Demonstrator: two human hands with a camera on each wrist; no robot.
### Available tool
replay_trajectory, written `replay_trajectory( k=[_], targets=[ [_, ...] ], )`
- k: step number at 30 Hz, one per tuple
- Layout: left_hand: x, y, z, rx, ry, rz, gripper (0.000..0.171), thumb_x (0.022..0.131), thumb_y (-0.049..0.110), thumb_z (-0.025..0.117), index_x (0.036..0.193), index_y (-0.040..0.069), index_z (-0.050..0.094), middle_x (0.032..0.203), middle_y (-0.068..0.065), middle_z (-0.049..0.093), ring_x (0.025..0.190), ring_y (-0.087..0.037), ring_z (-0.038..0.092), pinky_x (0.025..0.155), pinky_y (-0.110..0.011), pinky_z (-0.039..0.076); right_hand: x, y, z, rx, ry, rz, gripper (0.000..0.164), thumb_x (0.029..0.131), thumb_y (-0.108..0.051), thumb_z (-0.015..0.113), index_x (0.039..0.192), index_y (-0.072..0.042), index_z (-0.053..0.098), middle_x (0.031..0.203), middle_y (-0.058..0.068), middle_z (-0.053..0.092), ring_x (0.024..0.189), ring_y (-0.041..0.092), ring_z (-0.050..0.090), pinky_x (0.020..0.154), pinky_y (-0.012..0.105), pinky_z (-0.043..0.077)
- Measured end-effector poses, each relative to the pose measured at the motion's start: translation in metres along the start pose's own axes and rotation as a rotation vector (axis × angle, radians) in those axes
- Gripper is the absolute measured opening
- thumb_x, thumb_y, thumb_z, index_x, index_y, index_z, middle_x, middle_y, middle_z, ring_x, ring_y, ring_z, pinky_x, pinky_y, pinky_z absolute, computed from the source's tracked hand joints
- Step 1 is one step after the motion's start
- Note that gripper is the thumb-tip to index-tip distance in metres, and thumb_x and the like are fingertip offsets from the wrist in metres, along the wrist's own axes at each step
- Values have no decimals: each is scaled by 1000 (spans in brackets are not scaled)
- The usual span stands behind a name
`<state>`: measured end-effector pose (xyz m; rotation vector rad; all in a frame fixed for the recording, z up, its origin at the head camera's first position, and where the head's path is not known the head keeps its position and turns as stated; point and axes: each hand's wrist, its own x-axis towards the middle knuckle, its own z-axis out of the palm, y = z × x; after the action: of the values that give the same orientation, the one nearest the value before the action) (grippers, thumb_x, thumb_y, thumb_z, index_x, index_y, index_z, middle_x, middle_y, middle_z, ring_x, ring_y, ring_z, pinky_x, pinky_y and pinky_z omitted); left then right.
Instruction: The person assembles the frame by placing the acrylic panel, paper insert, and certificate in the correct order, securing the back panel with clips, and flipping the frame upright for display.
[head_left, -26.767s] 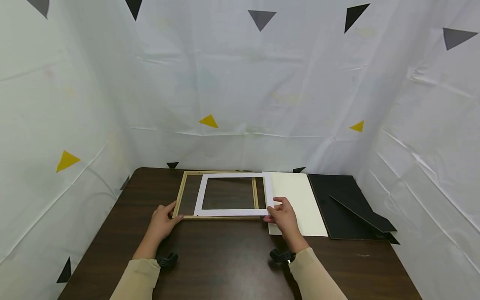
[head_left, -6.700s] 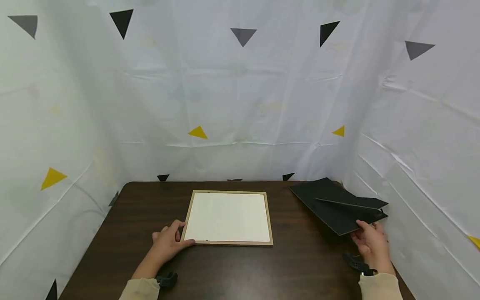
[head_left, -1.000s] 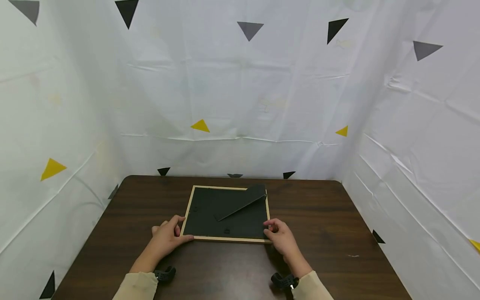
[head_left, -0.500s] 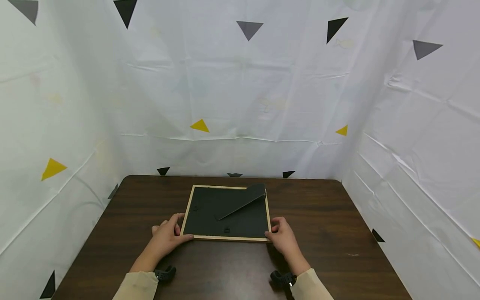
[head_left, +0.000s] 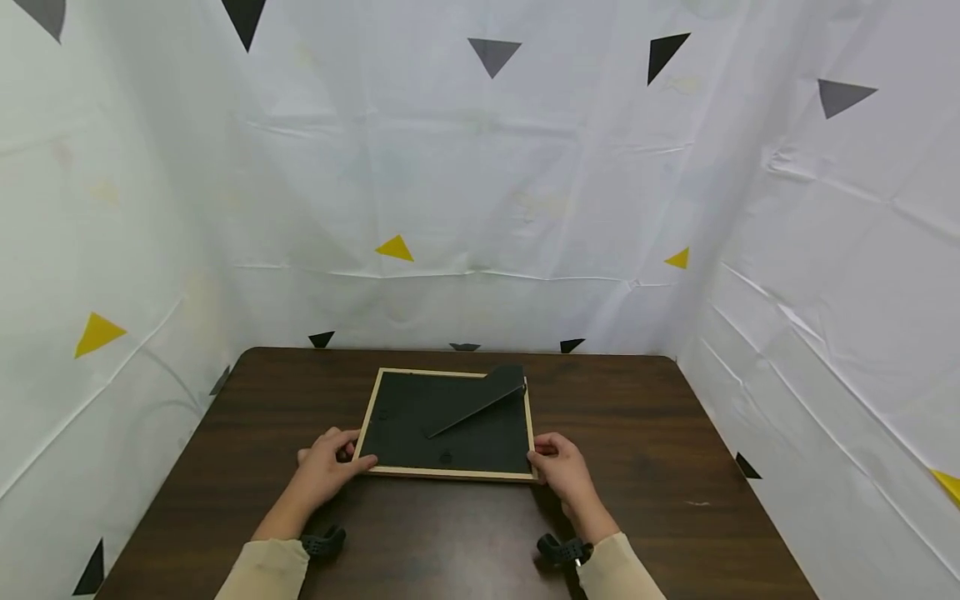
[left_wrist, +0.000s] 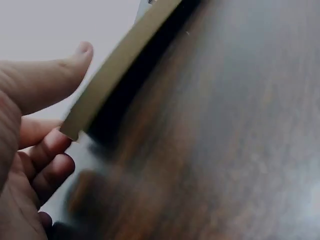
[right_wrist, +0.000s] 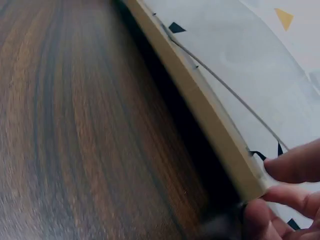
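A picture frame (head_left: 457, 474) with a pale wooden rim lies back side up on the table. Black backing board (head_left: 408, 408) fills it, and a black easel leg (head_left: 491, 392) slants across the board's right half. My left hand (head_left: 326, 468) grips the near left corner, thumb on top and fingers underneath. At the near right corner, my right hand (head_left: 564, 471) pinches the rim between thumb and fingers. Both wrist views show the frame's outer edge (left_wrist: 125, 62) close up, with a dark band under it. The frame's front side is hidden.
The dark wood-grain table (head_left: 630, 517) reaches a white sheet wall (head_left: 480, 308) at the back and on both sides. Black wrist straps (head_left: 324, 543) sit at both cuffs.
Earlier a white mat, then a cream board lay on the frame; my right hand held the backing. Now the backing sits inside, and my right fingers have moved from it onto the corner.
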<state>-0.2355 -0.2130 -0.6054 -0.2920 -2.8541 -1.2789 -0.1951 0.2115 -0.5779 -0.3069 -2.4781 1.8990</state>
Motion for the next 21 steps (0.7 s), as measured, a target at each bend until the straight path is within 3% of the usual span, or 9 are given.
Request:
replay_trajectory(
  k=[5, 7, 11, 14, 17, 19, 21],
  targets=[
    [1, 6, 3, -183, 37, -49, 54, 100, 43, 81, 143, 12, 70, 120, -8, 63, 104, -20, 57, 89, -36, 43, -1, 0, -1, 185, -92, 33, 40, 111, -14, 63, 142, 1, 42, 133, 27, 64, 89, 22, 71, 72, 38, 62],
    [1, 9, 5, -297, 22, -74, 53, 102, 38, 79, 146, 11, 67, 132, -15, 65, 115, -28, 62, 92, -36, 51, -2, 0, -2, 286, -144, 47, 47, 113, -12, 59, 151, 3, 35, 140, 32, 62, 93, 24, 76, 74, 40, 65],
    [4, 26, 6, -523, -14, -79, 54, 106, 26, 74, 156, 12, 57, 164, -16, 52, 154, -38, 47, 109, -33, 50, 1, -12, -6, 387, -204, 25, 50, 112, -3, 58, 157, 8, 39, 141, 28, 66, 98, 23, 79, 74, 39, 67],
    [9, 56, -1, -706, 2, -23, 72, 107, 12, 71, 169, 18, 36, 169, -20, 43, 157, -36, 45, 110, -29, 51, 2, -36, -16, 403, -173, -48, 47, 111, 0, 58, 156, 4, 47, 131, 18, 71, 94, 21, 79, 70, 37, 67],
    [14, 94, -17, -834, 81, 48, 88, 106, 1, 69, 173, 21, 16, 160, -22, 47, 138, -28, 63, 98, -27, 60, 2, -66, -26, 424, -114, -158, 46, 111, -2, 60, 156, 0, 48, 125, 12, 72, 91, 19, 80, 68, 36, 66],
    [15, 121, -30, -896, 166, 69, 85, 104, -1, 70, 171, 16, 21, 153, -21, 52, 129, -19, 67, 96, -25, 61, -1, -85, -31, 441, -84, -242, 48, 111, -4, 61, 157, -3, 48, 128, 9, 73, 93, 19, 81, 68, 35, 66],
    [13, 150, -39, -979, 280, 64, 71, 102, 1, 74, 162, 7, 37, 145, -18, 57, 123, -15, 68, 96, -24, 61, -6, -101, -35, 462, -56, -318, 49, 111, -7, 62, 158, -4, 48, 130, 8, 73, 96, 18, 82, 68, 34, 66]
  ],
)
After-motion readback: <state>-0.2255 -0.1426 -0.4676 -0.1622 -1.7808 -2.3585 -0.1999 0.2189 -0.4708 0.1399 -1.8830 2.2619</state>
